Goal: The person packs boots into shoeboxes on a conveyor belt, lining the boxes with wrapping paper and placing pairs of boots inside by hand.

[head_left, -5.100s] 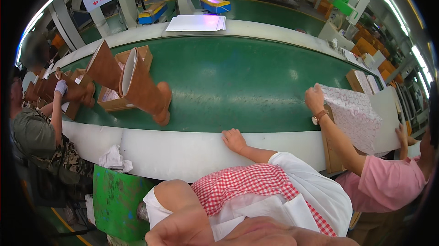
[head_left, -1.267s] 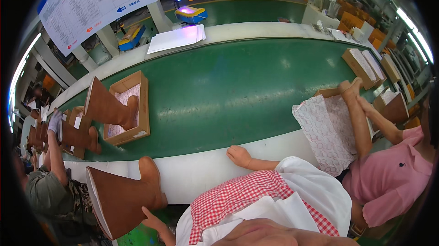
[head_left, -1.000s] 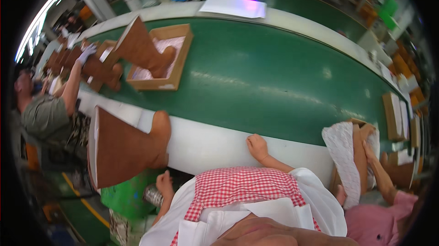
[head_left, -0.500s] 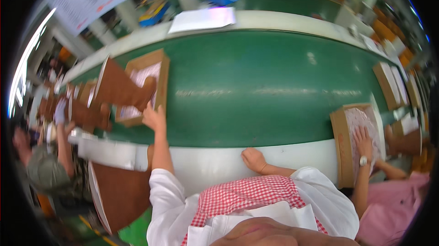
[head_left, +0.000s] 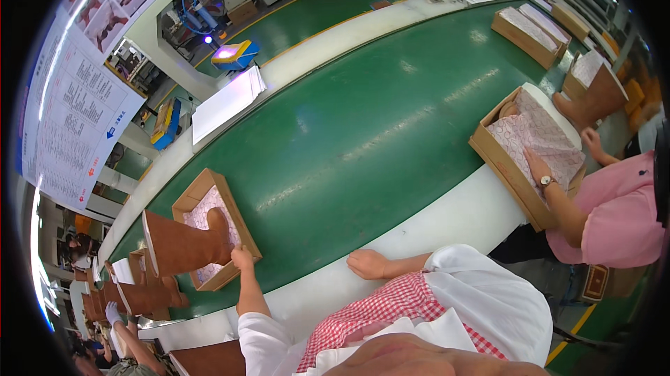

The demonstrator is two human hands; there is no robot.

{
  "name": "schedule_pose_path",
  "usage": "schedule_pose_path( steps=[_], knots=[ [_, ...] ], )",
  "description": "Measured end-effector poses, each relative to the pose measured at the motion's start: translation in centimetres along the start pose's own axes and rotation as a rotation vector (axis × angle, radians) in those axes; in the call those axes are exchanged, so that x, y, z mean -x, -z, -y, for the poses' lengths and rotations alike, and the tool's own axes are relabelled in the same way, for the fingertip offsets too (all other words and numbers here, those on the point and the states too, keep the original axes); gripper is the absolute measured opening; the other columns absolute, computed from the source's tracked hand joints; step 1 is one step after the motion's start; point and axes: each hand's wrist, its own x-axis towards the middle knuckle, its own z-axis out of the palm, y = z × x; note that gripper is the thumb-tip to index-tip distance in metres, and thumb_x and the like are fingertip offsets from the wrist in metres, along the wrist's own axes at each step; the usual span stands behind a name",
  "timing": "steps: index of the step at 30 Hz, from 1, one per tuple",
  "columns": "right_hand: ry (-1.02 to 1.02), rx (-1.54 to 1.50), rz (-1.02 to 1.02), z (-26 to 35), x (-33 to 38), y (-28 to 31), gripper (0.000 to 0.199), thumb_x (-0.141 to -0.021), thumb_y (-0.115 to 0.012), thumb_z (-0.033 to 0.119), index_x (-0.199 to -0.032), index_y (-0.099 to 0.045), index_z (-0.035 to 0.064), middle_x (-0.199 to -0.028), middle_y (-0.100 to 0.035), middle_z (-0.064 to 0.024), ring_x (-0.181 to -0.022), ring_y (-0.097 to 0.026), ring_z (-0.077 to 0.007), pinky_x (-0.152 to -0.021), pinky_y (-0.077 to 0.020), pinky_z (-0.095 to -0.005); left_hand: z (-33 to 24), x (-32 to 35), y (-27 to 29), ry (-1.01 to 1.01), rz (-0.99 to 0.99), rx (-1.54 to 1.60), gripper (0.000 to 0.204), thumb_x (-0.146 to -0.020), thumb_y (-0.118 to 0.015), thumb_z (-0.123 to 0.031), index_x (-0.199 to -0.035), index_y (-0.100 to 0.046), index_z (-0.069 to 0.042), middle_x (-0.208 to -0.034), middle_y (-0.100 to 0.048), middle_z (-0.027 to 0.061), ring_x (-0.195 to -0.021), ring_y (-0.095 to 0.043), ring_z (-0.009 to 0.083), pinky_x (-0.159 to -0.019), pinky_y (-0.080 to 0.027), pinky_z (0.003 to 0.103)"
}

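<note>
A brown boot (head_left: 185, 247) lies on its side over an open cardboard box (head_left: 241, 215) lined with patterned paper (head_left: 206, 210), its shaft jutting past the box's left edge. The left hand (head_left: 242, 257) is at the boot's sole, by the near edge of the box; I cannot tell whether its grip is closed on the boot. The right hand (head_left: 368, 264) is loosely clenched around nothing visible, resting on the white border (head_left: 460, 208) of the surface. Another boot (head_left: 209, 358) shows partly at the lower edge, near the left forearm.

The surface (head_left: 349, 145) is long, green and shiny, with streaks of reflected light. Further left, a gloved hand (head_left: 113, 313) is beside more brown boots (head_left: 146, 296). At the right, a co-worker in a pink shirt (head_left: 621, 212) has a hand on patterned paper in a larger box (head_left: 513, 173).

White sheets (head_left: 229, 104) lie on the far border. Beyond are a blue-and-yellow case (head_left: 235, 55), a large printed board (head_left: 77, 111), and a green floor (head_left: 342, 9) with yellow lines.
</note>
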Motion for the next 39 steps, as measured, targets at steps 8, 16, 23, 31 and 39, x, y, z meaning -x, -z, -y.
schedule_pose_path(
  steps=[8,16,23,31,39],
  knots=[
    [-0.004,-0.056,-0.013,-0.1,-0.5,-0.1,0.010,-0.078,-0.058,0.011,-0.075,-0.051,0.0050,-0.072,-0.052,-0.0119,-0.069,-0.056,-0.0305,-0.060,-0.0456,-0.0421,-7.7,10.1,-0.9,-0.472,0.097,0.114,0.019,-0.077,-0.063,-0.007,-0.093,-0.069,0.002,-0.087,-0.066,0.0210,-0.085,-0.062,0.0363,-0.079,-0.049,0.043],
    [-0.375,-0.459,0.191,-2.6,-0.1,1.9,0.008,-0.078,-0.060,0.013,-0.083,-0.060,0.0073,-0.080,-0.062,-0.0089,-0.075,-0.062,-0.0261,-0.065,-0.0485,-0.0377,-12.8,17.1,1.0,-0.785,0.272,0.336,0.019,-0.077,-0.063,-0.011,-0.093,-0.070,-0.003,-0.086,-0.066,0.0185,-0.083,-0.063,0.0332,-0.076,-0.050,0.040],
    [-0.617,-0.486,0.297,-5.0,4.0,8.0,0.009,-0.083,-0.058,0.011,-0.087,-0.061,0.0037,-0.075,-0.063,-0.0073,-0.063,-0.061,-0.0161,-0.058,-0.0506,-0.0307,-14.2,19.6,2.8,-0.539,0.388,0.379,0.018,-0.078,-0.068,-0.018,-0.082,-0.069,0.000,-0.075,-0.066,0.0159,-0.073,-0.065,0.0263,-0.069,-0.050,0.036],
    [-0.797,-0.826,0.333,-6.6,4.7,9.7,0.012,-0.085,-0.056,0.010,-0.092,-0.061,0.0021,-0.075,-0.061,-0.0074,-0.059,-0.061,-0.0134,-0.050,-0.0514,-0.0266,-17.8,15.5,3.4,-0.010,0.206,1.266,0.060,-0.076,-0.073,-0.002,-0.128,-0.043,-0.007,-0.124,-0.051,0.0063,-0.106,-0.053,0.0208,-0.083,-0.044,0.028],
    [-0.876,-0.709,0.494,-6.7,2.8,9.6,0.013,-0.086,-0.056,0.014,-0.089,-0.062,0.0025,-0.075,-0.063,-0.0070,-0.053,-0.062,-0.0139,-0.049,-0.0507,-0.0278,-20.4,13.4,4.9,0.128,0.198,1.352,0.059,-0.078,-0.069,0.003,-0.130,-0.043,-0.001,-0.131,-0.049,0.0106,-0.114,-0.050,0.0234,-0.096,-0.041,0.035]
  ],
)
